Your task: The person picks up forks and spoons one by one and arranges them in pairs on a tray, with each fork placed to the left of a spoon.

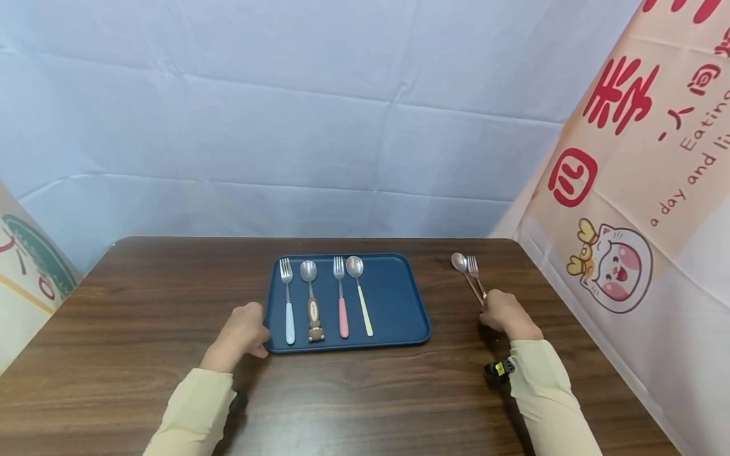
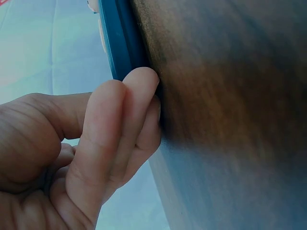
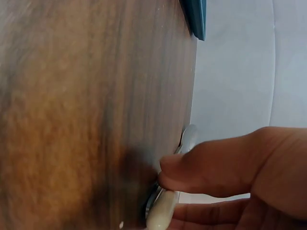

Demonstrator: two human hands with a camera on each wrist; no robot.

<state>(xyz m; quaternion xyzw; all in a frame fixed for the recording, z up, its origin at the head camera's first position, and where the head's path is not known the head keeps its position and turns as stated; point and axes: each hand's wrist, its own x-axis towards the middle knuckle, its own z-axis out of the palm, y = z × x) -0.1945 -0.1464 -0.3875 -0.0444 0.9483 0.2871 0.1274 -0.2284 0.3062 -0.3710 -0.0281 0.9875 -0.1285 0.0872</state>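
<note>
A dark blue tray (image 1: 399, 297) lies on the table. On it, side by side, are a fork with a light blue handle (image 1: 289, 323), a spoon with a brown bear handle (image 1: 315, 316), a fork with a pink handle (image 1: 343, 316) and a spoon with a pale yellow handle (image 1: 365, 310). My left hand (image 1: 242, 332) holds the tray by its near left corner, fingertips against the outer wall. To the right of the tray, my right hand (image 1: 504, 311) pinches a cream-handled fork (image 3: 164, 211). Next to that fork lies a spoon (image 1: 459, 261), its handle end hidden by the hand.
The brown wooden table (image 1: 365, 392) extends around the tray. A pale cloth (image 1: 285, 126) hangs behind its far edge, and a printed banner (image 1: 627, 177) hangs at the right. A black wrist device (image 1: 499, 369) sits at the right sleeve.
</note>
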